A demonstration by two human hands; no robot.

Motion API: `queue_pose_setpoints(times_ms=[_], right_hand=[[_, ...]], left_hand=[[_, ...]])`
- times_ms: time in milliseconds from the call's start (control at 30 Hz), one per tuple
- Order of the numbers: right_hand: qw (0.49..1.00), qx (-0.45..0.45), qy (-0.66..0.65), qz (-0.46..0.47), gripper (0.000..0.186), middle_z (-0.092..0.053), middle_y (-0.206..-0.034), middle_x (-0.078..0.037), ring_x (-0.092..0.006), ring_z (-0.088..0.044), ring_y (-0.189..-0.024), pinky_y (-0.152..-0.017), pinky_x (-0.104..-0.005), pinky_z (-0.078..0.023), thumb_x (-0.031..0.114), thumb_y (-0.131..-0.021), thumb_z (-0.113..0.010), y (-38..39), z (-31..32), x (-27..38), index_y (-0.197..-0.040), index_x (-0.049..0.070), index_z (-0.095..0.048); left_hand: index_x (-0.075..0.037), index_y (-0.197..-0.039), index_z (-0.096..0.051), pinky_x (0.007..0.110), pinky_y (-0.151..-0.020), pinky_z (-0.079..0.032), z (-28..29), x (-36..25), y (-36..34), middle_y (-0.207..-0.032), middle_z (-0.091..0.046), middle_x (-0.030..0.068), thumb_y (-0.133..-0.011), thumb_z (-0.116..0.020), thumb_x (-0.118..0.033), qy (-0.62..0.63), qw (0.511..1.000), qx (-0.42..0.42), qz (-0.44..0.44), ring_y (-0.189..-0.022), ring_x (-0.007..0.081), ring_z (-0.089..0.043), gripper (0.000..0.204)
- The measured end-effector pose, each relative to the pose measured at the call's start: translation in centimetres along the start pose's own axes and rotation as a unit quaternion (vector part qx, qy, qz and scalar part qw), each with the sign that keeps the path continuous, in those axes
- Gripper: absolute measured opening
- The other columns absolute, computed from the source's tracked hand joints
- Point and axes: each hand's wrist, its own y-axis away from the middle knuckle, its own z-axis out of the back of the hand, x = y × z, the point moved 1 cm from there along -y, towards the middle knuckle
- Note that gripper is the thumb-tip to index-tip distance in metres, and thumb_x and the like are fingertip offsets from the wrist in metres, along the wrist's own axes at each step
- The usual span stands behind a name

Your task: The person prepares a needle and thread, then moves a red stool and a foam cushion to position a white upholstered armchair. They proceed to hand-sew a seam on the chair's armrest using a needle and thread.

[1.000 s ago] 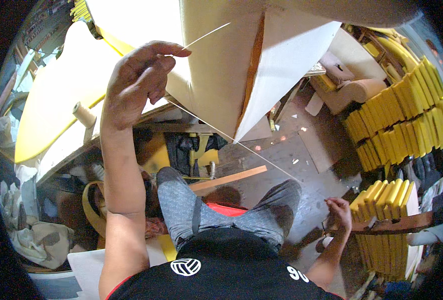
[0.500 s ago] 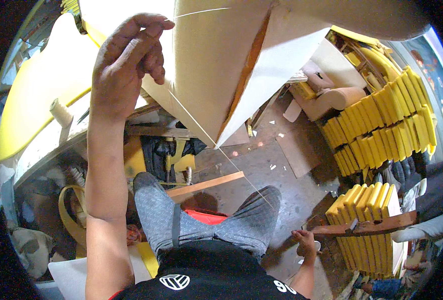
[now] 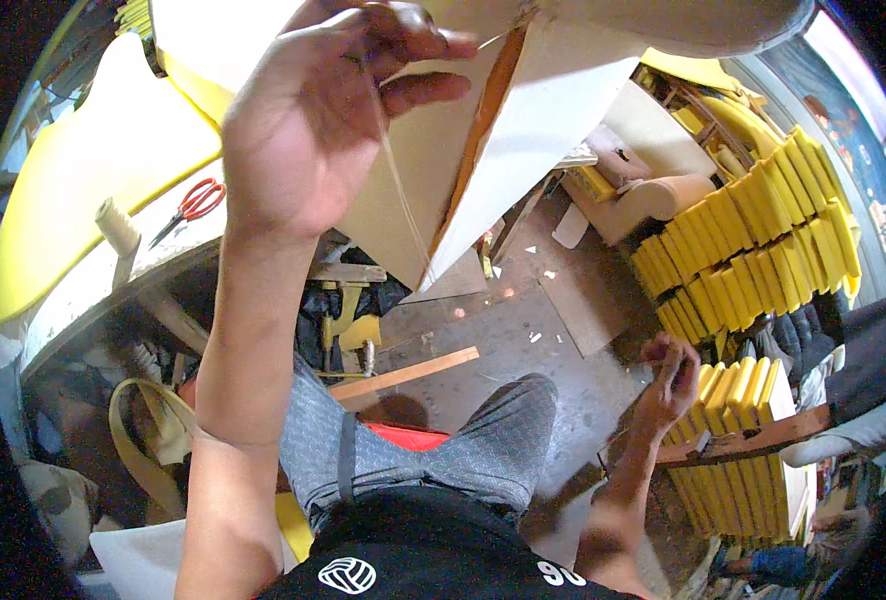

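Note:
My left hand (image 3: 313, 140) is raised at the upper middle, thumb and fingertips closed on a thin pale thread (image 3: 403, 195). One stretch of thread crosses the palm and hangs to the pointed lower corner of a large white fabric-covered piece (image 3: 553, 120). A brown raw edge (image 3: 478, 140) runs down this piece beside the fingertips, where a short stretch of thread also shows. My right hand (image 3: 673, 380) is held low at the right, apart from the piece, with its fingers curled together. Whatever it may hold is too small to make out.
Red-handled scissors (image 3: 201, 200) and a thread spool (image 3: 118, 228) lie on the bench at left beside a yellow-edged white panel (image 3: 83, 150). Stacked yellow pads (image 3: 753, 250) stand at right. A wooden strip (image 3: 408, 372) lies by my knees; a cream roll (image 3: 675, 197) lies beyond.
My left hand has moved right and nearer, toward the brown edge. My right hand has risen forward and to the right. The thread no longer stretches to my knee, and the scissors have come into view.

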Motion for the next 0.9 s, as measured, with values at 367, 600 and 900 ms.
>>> queue_pose_setpoints(times_ms=[367, 600, 900], right_hand=[[0.911, 0.114, -0.201, 0.342, 0.023, -0.070, -0.107, -0.020, -0.0298, -0.071, -0.093, -0.086, -0.0420, -0.058, 0.006, -0.098, -0.058, -7.1, -15.2, 18.5, -0.118, -0.004, -0.062], [0.846, 0.102, -0.182, 0.491, 0.019, -0.070, -0.105, -0.021, -0.0273, -0.070, -0.096, -0.090, -0.0399, -0.058, -0.002, -0.099, -0.054, -9.4, -19.7, 20.5, -0.115, -0.010, -0.061], [0.751, 0.097, -0.049, 0.651, 0.017, -0.071, -0.104, -0.021, -0.0270, -0.070, -0.099, -0.090, -0.0354, -0.056, -0.006, -0.098, -0.051, -12.6, -20.6, 20.0, -0.110, -0.008, -0.064]], left_hand=[[0.001, -0.093, -0.063, 0.029, -0.057, -0.046, -4.8, 0.9, -4.2, -0.072, -0.062, 0.0044, -0.091, -0.073, -0.032, -0.599, 0.773, -0.207, 0.032, -0.067, 0.0105, -0.056, 0.035], [0.001, -0.083, -0.065, 0.031, -0.057, -0.046, -4.7, 0.6, -5.0, -0.070, -0.062, 0.0060, -0.085, -0.079, -0.035, -0.658, 0.724, -0.202, 0.043, -0.065, 0.0118, -0.053, 0.039], [0.000, -0.086, -0.068, 0.034, -0.059, -0.046, -3.4, 0.3, -4.7, -0.069, -0.062, 0.0091, -0.086, -0.077, -0.037, -0.656, 0.726, -0.204, 0.034, -0.063, 0.0159, -0.055, 0.038]])
